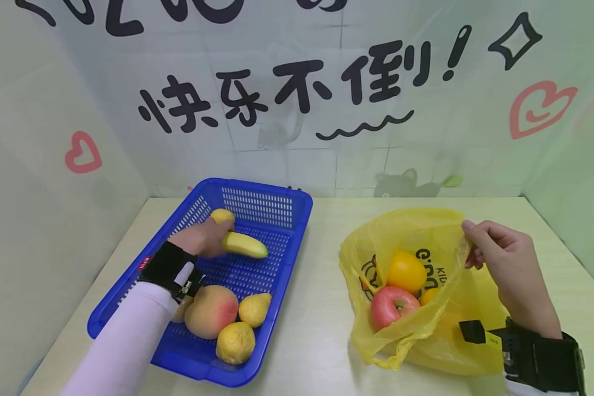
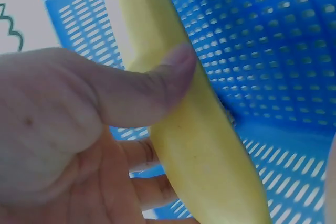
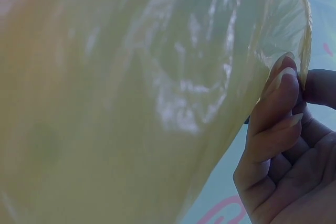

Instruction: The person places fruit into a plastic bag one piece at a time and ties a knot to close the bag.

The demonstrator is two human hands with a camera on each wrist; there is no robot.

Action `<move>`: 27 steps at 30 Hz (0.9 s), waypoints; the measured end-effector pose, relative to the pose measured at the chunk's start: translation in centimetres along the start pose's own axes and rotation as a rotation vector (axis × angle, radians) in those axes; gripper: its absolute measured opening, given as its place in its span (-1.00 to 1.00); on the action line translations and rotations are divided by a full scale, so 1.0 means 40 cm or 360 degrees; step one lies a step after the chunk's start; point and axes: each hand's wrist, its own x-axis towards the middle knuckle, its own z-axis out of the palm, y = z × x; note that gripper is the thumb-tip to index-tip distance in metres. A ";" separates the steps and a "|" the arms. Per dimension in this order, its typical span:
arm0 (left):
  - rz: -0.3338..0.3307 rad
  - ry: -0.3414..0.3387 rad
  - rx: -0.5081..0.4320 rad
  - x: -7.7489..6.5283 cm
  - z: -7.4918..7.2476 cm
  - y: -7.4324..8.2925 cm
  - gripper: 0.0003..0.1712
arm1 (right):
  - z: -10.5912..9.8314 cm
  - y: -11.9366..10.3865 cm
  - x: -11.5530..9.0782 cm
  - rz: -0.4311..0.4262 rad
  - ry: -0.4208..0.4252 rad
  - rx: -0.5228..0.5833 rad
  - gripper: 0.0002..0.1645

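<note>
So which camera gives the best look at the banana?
The head view: it shows the whole banana held by the left hand over the blue basket. The left wrist view shows only a close stretch of it under the thumb. The right wrist view shows none of it.

One basket [image 1: 297, 212]; one bag [image 1: 425, 341]; one banana [image 1: 245, 245].

My left hand [image 1: 203, 239] reaches toward ten o'clock, thumb [image 2: 152, 90] and fingers curled in a grip. My right hand [image 1: 507, 264], at two o'clock, pinches with its fingertips [image 3: 281, 85].
</note>
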 end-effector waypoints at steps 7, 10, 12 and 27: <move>0.0215 0.0168 -0.0049 -0.031 -0.028 -0.013 -0.53 | -0.003 0.000 -0.001 0.0001 -0.0003 0.0029 -0.71; 0.0308 0.0180 -0.0138 -0.036 -0.045 -0.013 -0.50 | -0.004 0.001 -0.001 -0.0005 -0.0001 0.0019 -0.71; 0.0354 0.0197 -0.0213 -0.038 -0.055 -0.011 -0.46 | -0.005 0.001 -0.001 -0.0008 -0.0001 0.0017 -0.71; 0.0754 0.0424 -0.0598 -0.049 -0.066 0.072 -0.47 | -0.002 -0.003 0.000 -0.0019 -0.0002 0.0064 -0.71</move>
